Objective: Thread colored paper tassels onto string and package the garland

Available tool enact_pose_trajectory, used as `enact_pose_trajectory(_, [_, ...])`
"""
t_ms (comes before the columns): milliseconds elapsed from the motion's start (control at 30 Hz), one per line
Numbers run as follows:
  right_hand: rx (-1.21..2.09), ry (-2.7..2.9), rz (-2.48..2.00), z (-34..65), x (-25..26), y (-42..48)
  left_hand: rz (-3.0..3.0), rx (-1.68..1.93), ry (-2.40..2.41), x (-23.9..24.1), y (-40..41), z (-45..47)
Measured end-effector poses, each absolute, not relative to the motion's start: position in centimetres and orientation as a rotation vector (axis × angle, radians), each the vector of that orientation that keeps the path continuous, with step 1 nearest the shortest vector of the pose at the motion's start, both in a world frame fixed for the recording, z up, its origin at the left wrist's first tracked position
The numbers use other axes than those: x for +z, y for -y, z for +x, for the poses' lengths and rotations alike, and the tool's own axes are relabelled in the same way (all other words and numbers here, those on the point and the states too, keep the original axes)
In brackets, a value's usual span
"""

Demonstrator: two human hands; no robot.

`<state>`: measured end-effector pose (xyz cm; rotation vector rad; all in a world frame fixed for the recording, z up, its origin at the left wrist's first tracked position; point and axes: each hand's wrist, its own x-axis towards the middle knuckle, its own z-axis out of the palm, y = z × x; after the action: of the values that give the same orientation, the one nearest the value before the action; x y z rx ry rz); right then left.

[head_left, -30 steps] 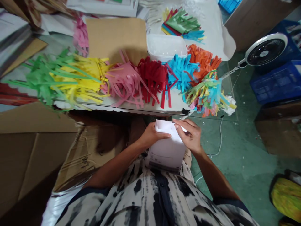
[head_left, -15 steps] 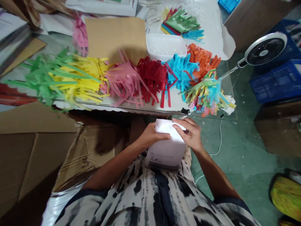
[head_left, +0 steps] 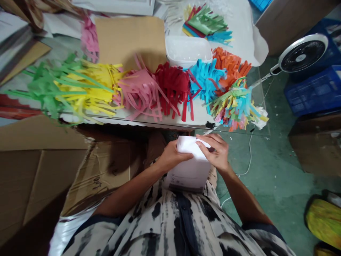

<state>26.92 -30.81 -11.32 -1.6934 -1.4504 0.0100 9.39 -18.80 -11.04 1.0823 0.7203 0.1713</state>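
A white paper box point(head_left: 188, 172) with small print near its lower edge rests on my lap, below the table edge. My left hand point(head_left: 174, 154) grips its upper left side, thumb lying across the front. At the upper right corner, my right hand point(head_left: 215, 151) pinches the box's top edge or flap between thumb and fingers. Bright light washes out the top, so its folds are hard to make out. On the table just beyond lie fringed paper bundles: green point(head_left: 53, 85), yellow point(head_left: 90, 87), pink point(head_left: 141, 90), red point(head_left: 173, 87), blue point(head_left: 206, 80), orange point(head_left: 230, 65) and a multicoloured one point(head_left: 237, 106).
Behind the bundles are a brown cardboard sheet point(head_left: 130, 41) and a white plastic tub point(head_left: 188, 49). A small fan point(head_left: 302, 55) juts out past the table's right end. Cardboard point(head_left: 106, 174) stands at my left; blue crates point(head_left: 314, 90) sit on the floor to the right.
Both hands keep nearly the same hold on the box. The view has shifted very slightly; nothing else has visibly moved.
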Motion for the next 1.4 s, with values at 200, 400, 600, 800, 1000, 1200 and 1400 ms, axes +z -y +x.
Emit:
enact_pose_trajectory(200, [0.063,1.463,-1.672,27.0,-11.1,30.7,1.032,0.154,-0.713,-11.0,18.9,9.2])
enact_pose_trajectory(400, [0.119,1.444,-1.676,27.4,-10.7,30.6,1.007,0.168,-0.713,-11.0,18.6,8.9])
enact_pose_trajectory(600, [0.148,1.403,-1.736,27.1,-10.4,30.8,1.097,0.179,-0.719,-10.9,19.0,8.5])
enact_pose_trajectory(800, [0.195,1.384,-1.747,26.7,-10.0,30.9,1.029,0.14,-0.702,-10.8,18.9,8.3])
enact_pose_trajectory(1000, [0.225,1.342,-1.695,26.4,-9.8,30.7,0.925,0.089,-0.719,-11.9,18.3,8.4])
enact_pose_trajectory(1200, [0.228,1.356,-1.676,26.5,-10.0,30.6,0.889,0.097,-0.71,-12.4,18.3,8.7])
enact_pose_trajectory(1400, [0.135,1.419,-1.68,26.6,-10.2,30.6,0.919,0.106,-0.692,-12.4,18.3,8.8])
